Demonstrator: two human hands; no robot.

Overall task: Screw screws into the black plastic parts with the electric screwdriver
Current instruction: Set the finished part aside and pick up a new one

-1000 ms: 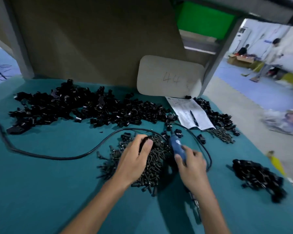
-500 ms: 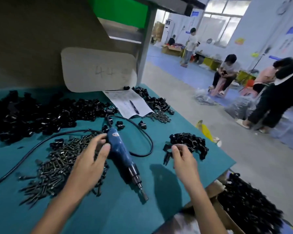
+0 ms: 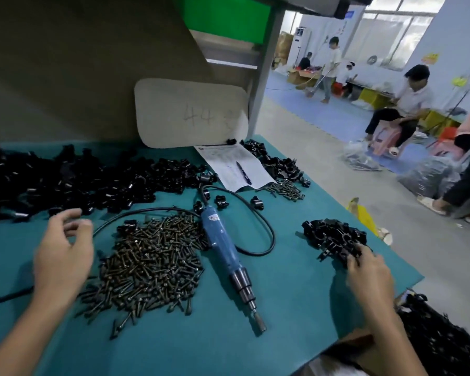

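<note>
The blue electric screwdriver (image 3: pixel 223 246) lies on the teal table (image 3: pixel 296 308), tip towards me, with no hand on it. Left of it spreads a heap of dark screws (image 3: pixel 149 261). My left hand (image 3: pixel 63 256) hovers left of the screws, fingers loosely curled, holding nothing. A small cluster of black plastic parts (image 3: pixel 331 237) sits near the table's right edge; my right hand (image 3: pixel 369 278) rests its fingertips on the near side of that cluster. A long pile of black plastic parts (image 3: pixel 73 180) runs across the back left.
The screwdriver's black cable (image 3: pixel 258 221) loops behind the tool and runs off left. A paper sheet with a pen (image 3: pixel 236 169) lies at the back, with more black parts (image 3: pixel 277 161) and screws (image 3: pixel 285 188) beside it. A box of black parts (image 3: pixel 442 340) stands below the right edge. People sit on the floor beyond.
My right hand let go of the screwdriver and went right to the small cluster of parts. My left hand left the screwdriver and drew back left. The view swung right.
</note>
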